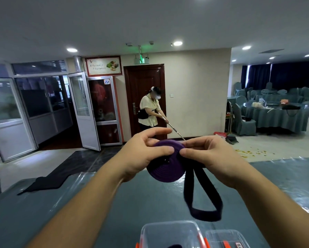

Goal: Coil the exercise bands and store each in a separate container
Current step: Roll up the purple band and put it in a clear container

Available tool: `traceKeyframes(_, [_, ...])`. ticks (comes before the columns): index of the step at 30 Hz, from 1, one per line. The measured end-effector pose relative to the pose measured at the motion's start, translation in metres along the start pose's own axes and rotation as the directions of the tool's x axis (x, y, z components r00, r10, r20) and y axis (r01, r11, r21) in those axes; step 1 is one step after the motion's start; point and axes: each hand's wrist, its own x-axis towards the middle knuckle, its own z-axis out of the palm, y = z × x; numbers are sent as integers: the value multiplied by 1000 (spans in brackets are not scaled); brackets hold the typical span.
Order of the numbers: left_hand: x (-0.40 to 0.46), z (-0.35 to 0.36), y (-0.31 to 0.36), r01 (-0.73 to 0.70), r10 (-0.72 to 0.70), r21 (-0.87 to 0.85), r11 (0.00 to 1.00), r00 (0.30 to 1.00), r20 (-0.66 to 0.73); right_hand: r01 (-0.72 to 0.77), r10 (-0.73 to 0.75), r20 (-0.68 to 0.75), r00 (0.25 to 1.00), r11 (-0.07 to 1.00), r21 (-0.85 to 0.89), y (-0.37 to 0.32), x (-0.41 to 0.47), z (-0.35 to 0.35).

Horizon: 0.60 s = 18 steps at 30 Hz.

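Note:
A purple exercise band (pixel 165 169), mostly wound into a flat coil, is held up above the teal table (pixel 78 212). My left hand (pixel 146 153) grips the coil from the left, thumb across its face. My right hand (pixel 211 154) pinches the coil's right edge where the free end leaves it. The uncoiled rest hangs down as a dark loop (pixel 202 203) to the table. Two clear plastic containers with orange clips, one (pixel 169 233) and another (pixel 227 238), stand at the table's near edge; something dark lies in the left one.
A black cloth (pixel 48 183) lies on the table's far left edge. Beyond the table a person (pixel 150 111) sweeps the floor near a brown door. Round covered tables and chairs (pixel 273 113) fill the right of the room; debris lies scattered on the floor.

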Motion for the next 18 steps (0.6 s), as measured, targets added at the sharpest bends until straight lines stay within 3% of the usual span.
traceKeyframes(2, [0,-2,3,-70,67,103,992,997,30,21,-21,-11,1000,1000,-14,1,1,2])
traceKeyframes(8, [5,2,-8,-146,139,-40,988,978,-155,42,-39,-112,993,999,27,6,5,3])
traceKeyframes(13, [3,-3,-3,-154,154,136,979,988,13,69,-64,-99,993,997,42,7,8,4])
traceKeyframes(18, [5,-3,-7,-188,191,38,981,977,-94,109,-96,-116,989,988,111,11,11,5])
